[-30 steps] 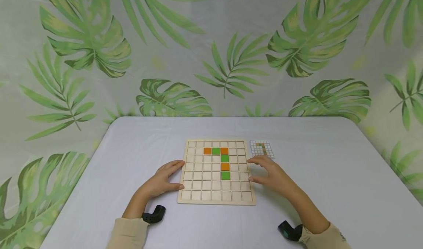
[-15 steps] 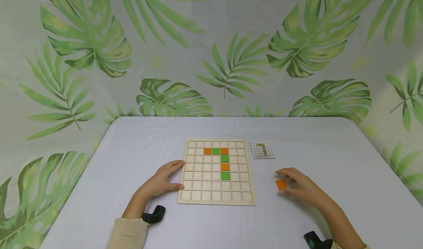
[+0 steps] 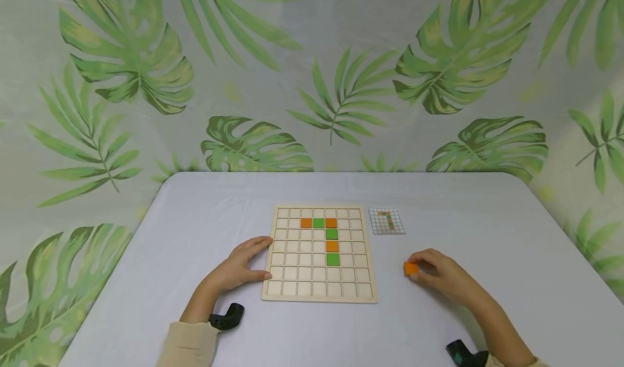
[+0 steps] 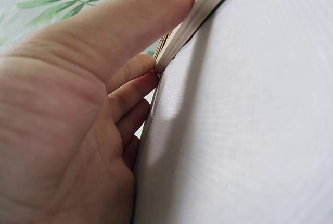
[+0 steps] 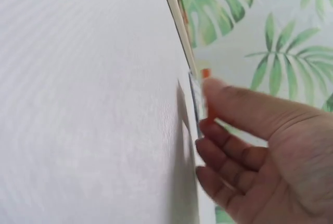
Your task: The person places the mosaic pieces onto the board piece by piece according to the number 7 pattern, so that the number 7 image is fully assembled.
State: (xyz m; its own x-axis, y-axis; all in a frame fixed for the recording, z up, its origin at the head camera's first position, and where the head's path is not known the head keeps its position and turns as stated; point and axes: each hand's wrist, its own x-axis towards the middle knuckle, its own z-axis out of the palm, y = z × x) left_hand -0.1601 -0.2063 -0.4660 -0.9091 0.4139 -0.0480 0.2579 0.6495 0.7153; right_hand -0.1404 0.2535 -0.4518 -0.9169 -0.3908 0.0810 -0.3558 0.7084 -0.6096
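Observation:
A wooden grid board [image 3: 298, 275] lies flat in the middle of the table, with orange and green square tiles in some cells: a row near the top and a column running down from its right end. Along the board's left edge, my left hand [image 3: 239, 264] rests with thumb and fingertips touching the rim; the left wrist view shows the thumb [image 4: 156, 13] against the wooden side. To the right of the board, my right hand [image 3: 443, 275] pinches an orange square tile [image 3: 410, 269] between thumb and fingers, above the tablecloth. In the right wrist view the thumb partly hides this tile [image 5: 210, 110].
A small printed card [image 3: 387, 221] with a grid and a coloured pattern lies beside the board's upper right. White cloth covers the table [image 3: 219, 204]. Behind it hangs a leaf-patterned backdrop [image 3: 341, 85]. Both wrists wear black straps.
My right hand has left the board's right edge, moved right and toward me, and now holds an orange tile. That tile has turned slightly in the fingers. My left hand stays put.

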